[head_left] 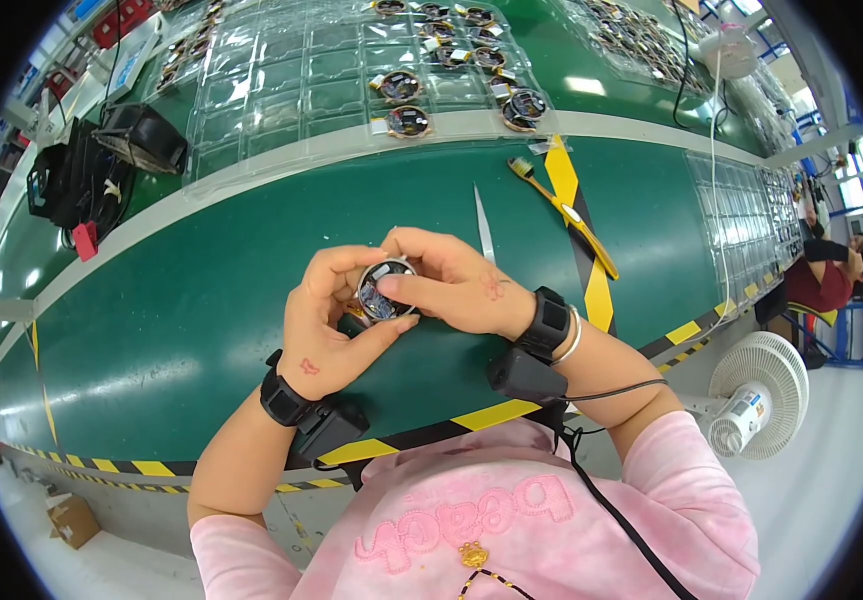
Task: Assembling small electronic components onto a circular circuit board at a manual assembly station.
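Between my two hands is a small round electronic assembly (376,298) with a pale rim and dark circuitry inside, held just above the green bench. My left hand (327,320) is closed around its left and lower edge, thumb against the near rim. My right hand (457,285) grips the far right side, its thumb pressed on the face of the circuitry. Fingers hide part of the rim. Beyond my right hand lie pointed metal tweezers (484,222). To their right a yellow toothbrush (564,215) rests across black and yellow tape (600,300).
Clear plastic trays (282,95) with several round assemblies (409,122) stand on the raised shelf ahead. A black device with cables (137,140) sits at the left. More trays (737,215) lie at the right. A white fan (757,395) and a seated person (832,270) are off the right side.
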The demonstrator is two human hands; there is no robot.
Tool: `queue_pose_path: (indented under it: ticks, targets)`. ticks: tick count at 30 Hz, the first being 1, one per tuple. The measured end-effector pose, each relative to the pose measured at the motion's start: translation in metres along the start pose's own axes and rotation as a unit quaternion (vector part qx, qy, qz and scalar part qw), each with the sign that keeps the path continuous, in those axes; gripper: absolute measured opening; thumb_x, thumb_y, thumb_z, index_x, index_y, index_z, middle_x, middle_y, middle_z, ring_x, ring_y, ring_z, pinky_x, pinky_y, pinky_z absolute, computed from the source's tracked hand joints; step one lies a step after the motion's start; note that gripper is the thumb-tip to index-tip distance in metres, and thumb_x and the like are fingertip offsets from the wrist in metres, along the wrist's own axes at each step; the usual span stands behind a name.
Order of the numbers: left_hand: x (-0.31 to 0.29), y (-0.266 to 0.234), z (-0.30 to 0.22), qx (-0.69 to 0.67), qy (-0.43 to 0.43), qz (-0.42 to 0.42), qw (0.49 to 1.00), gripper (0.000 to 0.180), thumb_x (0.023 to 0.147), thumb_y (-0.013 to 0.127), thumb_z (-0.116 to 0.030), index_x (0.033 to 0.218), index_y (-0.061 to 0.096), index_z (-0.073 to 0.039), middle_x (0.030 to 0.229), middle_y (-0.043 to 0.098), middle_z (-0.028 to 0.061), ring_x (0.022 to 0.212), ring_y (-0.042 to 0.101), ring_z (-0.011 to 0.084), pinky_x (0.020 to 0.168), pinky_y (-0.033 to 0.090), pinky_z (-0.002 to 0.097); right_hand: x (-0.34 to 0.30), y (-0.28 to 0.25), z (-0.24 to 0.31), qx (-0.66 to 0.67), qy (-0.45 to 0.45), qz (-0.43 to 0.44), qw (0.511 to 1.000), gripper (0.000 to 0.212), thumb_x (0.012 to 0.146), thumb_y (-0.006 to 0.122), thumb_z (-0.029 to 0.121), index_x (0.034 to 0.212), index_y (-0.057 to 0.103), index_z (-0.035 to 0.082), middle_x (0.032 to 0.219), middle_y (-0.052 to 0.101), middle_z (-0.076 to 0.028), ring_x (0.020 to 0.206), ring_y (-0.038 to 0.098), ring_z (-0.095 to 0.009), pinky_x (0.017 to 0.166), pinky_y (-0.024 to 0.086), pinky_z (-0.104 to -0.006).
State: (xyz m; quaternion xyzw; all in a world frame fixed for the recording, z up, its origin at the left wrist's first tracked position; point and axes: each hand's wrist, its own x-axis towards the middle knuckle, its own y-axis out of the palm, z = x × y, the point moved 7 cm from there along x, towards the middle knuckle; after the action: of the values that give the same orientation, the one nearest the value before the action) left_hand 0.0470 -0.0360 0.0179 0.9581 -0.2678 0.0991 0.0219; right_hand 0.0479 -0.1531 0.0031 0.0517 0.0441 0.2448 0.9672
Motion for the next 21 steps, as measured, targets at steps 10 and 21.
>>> queue_pose_path:
  ticks: [10,21]
  targets:
    - [0.0008,-0.0072,-0.0078,0.049,0.036,-0.041,0.997,0.057,0.074,0.075,0.004,0.120,0.043,-0.006,0.099,0.063,0.0070,0.089,0.064,0.0115,0.072,0.052,0.0246,-0.0037,0.0022,0.0074,0.067,0.042,-0.009,0.997,0.013,0.091,0.049,0.010,0.102,0.054,0.005,0.082,0.053,0.001,0.060,0.043,-0.004,0.053,0.035,-0.0194]
    - [-0.0030,-0.0040,-0.0043,0.059,0.076,-0.044,0.994,0.058,0.073,0.078,0.002,0.118,0.043,-0.006,0.096,0.063,0.0085,0.082,0.065,0.0111,0.066,0.051,0.0238,-0.0047,0.0038,0.0085,-0.001,0.038,-0.037,0.999,0.011,0.094,0.047,0.012,0.099,0.054,0.005,0.079,0.052,0.003,0.062,0.044,-0.003,0.053,0.035,-0.0189]
